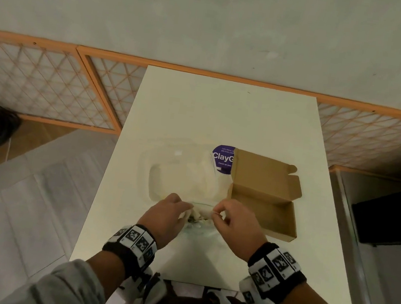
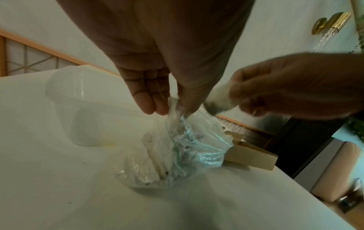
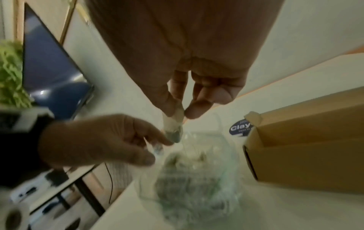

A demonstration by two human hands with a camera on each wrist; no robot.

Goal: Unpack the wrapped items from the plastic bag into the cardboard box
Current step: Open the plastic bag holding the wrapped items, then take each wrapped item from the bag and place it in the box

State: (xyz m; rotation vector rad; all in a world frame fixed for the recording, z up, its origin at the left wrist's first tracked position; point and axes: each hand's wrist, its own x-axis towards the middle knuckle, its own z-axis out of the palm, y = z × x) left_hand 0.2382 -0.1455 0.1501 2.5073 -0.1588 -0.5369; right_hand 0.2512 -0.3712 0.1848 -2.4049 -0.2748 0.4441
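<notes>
Plastic bag (image 2: 177,157) on desk (image 1: 224,114): left hand (image 1: 164,217) grip pinches its mouth; right hand (image 3: 187,74) grip pinches wrapped item (image 3: 173,126) above it, beside cardboard box (image 1: 264,198).

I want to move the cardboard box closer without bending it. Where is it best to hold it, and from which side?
Probably grip the cardboard box by its near long wall, coming from above on the right side with the right hand. The tray is open upward and its lid stands back toward the far side, so the rim is free; the plastic bag crowds its left.
</notes>
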